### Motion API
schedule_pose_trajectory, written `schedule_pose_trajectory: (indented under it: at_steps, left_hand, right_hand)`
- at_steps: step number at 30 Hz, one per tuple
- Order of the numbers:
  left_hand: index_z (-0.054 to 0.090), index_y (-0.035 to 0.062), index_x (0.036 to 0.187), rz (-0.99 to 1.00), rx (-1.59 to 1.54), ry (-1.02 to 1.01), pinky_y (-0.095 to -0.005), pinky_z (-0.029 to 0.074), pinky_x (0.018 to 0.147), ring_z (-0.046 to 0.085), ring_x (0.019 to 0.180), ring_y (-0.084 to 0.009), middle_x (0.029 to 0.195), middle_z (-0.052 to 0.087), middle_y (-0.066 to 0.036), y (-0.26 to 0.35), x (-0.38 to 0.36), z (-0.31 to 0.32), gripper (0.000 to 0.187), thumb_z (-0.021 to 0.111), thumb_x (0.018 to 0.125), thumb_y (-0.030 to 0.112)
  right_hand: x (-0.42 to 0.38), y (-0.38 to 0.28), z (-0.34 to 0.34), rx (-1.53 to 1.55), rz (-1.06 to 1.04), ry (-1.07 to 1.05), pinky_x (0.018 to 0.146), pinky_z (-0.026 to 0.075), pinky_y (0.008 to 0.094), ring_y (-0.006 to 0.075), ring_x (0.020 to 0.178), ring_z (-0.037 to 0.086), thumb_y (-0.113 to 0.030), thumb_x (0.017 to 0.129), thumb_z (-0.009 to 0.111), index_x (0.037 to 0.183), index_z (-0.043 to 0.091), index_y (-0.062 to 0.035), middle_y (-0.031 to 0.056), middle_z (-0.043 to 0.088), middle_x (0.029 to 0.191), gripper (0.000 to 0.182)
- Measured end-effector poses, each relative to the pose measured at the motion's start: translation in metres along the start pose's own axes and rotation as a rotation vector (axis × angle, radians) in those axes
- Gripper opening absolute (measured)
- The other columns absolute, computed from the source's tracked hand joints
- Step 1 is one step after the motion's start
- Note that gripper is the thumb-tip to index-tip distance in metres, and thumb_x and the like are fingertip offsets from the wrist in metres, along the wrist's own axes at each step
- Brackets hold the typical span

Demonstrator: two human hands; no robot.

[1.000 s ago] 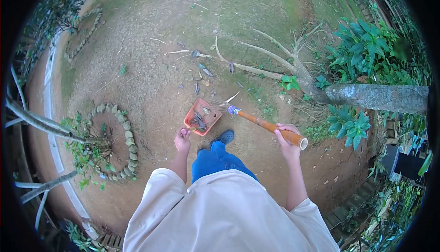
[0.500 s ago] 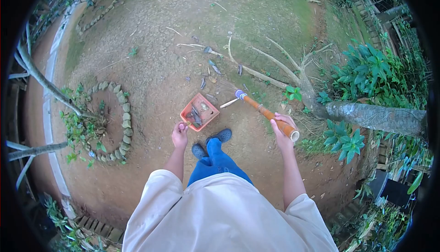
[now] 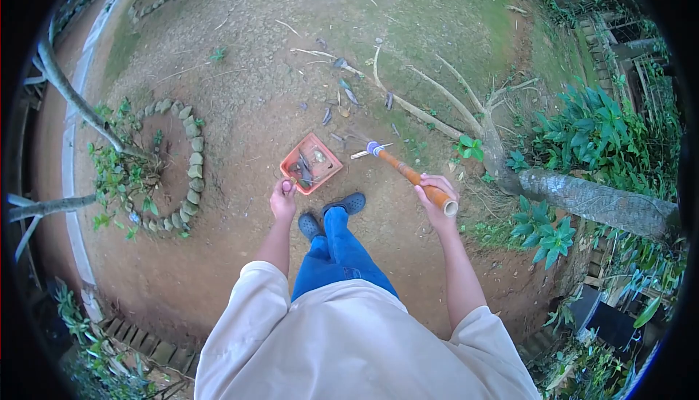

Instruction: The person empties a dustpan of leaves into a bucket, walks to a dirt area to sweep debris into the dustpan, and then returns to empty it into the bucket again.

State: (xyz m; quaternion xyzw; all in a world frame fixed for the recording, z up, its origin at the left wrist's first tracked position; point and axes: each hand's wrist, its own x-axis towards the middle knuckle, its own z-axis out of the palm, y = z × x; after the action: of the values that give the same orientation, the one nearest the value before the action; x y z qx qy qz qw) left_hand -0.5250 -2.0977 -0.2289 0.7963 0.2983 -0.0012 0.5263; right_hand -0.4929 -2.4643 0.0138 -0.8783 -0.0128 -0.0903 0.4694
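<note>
My left hand (image 3: pixel 283 197) is closed around the handle end of an orange dustpan (image 3: pixel 336 170), at the pan's lower left corner. Dark dry leaves (image 3: pixel 304 169) and a few pale scraps lie inside it. My right hand (image 3: pixel 439 197) grips the brown handle of a stick broom (image 3: pixel 405 171) with a purple-white binding. Its thin bristles point up and left over the dirt, beside a short pale stick (image 3: pixel 360 155) right of the pan. Just beyond the pan, several dark curled leaves (image 3: pixel 327 116) are scattered on the ground.
A fallen branch (image 3: pixel 419 115) runs across the soil to a tree trunk (image 3: pixel 590 192) on the right. Leafy plants (image 3: pixel 593 127) grow there. To the left, a stone ring (image 3: pixel 196 171) surrounds a shrub. My dark clogs (image 3: pixel 348 203) stand close below the pan.
My right hand and the broom have shifted left and the bristles now sit lower, nearer the pale stick. The dustpan has moved slightly left and up, still in my left hand.
</note>
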Motion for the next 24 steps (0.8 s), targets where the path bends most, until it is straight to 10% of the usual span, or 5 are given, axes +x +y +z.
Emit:
schedule_pose_trajectory:
  at_steps: [24]
  left_hand:
    - [0.065, 0.0105, 0.114, 0.007, 0.007, 0.040, -0.0310, 0.053, 0.080, 0.069, 0.089, -0.0161, 0.098, 0.072, -0.007, 0.020, -0.004, -0.009, 0.030, 0.075, 0.086, 0.011]
  right_hand:
    - [0.008, -0.022, -0.022, 0.020, 0.016, 0.153, 0.088, 0.053, 0.0346, 0.0227, 0.098, 0.069, 0.005, 0.076, 0.078, 0.091, 0.068, -0.0031, 0.0119, 0.070, 0.100, 0.019]
